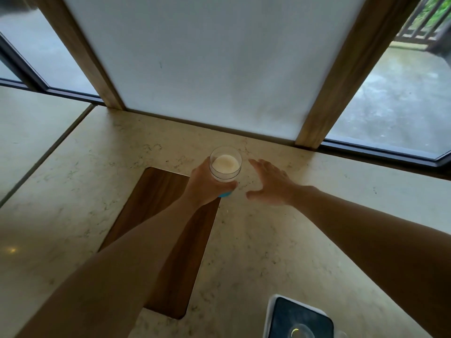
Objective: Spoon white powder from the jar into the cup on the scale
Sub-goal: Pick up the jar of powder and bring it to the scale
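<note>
Jar (225, 164) of clear glass, lid off, holds white powder (225, 165) about halfway up; it sits near the far edge of the worktop (256, 252), approx. at mid-width, just in front of the white wall panel (214, 64). Left hand (207, 185) wraps the jar's near and left side, thumb and fingers pressed against the glass, i.e. a closed grip on the jar. Something blue (225, 194) shows below the thumb at the jar's base; what it is can't be told. Whether the jar rests on the worktop or is raised slightly can't be told either.

Right hand (271, 182) is just beside the jar on its right, not touching it; fingers spread, palm turned toward the jar, holding nothing.

Wooden board (156, 191), dark brown w/ rounded corners, lies flat on the worktop, running from beside the jar toward the near edge; left forearm crosses over it.

Scale (300, 318), dark platform w/ white rim, sits at the near edge of the worktop, right of centre, well apart from the jar. Cup (301, 332), clear, stands on the scale's platform, partly cut off by the bottom of the view; contents not visible.

Windows (395, 98) w/ wood-trimmed frames flank the wall panel on both sides.
</note>
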The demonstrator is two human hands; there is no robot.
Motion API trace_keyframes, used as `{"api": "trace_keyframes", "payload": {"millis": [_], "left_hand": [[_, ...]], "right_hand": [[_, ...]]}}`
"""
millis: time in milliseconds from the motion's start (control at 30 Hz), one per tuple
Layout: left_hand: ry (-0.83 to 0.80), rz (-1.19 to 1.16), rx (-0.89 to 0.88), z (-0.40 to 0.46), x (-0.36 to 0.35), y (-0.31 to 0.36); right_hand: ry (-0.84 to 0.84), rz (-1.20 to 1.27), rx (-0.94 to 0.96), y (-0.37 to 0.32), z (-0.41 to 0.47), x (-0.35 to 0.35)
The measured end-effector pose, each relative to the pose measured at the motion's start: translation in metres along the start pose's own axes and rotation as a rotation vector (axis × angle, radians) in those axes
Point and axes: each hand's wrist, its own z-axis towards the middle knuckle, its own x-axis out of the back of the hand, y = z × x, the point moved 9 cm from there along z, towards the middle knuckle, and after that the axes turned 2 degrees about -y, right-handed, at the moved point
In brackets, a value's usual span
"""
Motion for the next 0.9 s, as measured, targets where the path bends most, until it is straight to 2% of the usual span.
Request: {"api": "trace_keyframes", "payload": {"millis": [267,600,733,900], "left_hand": [[-0.062,0.053,-0.052,-0.042,0.003,0.038],[-0.057,0.031,0.009,-0.112,-0.011,0.077],[-0.079,-0.003,0.066,-0.140,-0.024,0.079],[-0.122,-0.003,0.010,-0.168,-0.037,0.091]], "right_hand": [[0.024,0.048,-0.034,-0.004,-0.058,0.006],[0.039,0.119,-0.041,-0.008,-0.137,-0.013],[0.039,0.128,-0.068,0.004,-0.166,-0.022],[0.064,0.140,-0.110,0.023,-0.203,-0.033]]}}
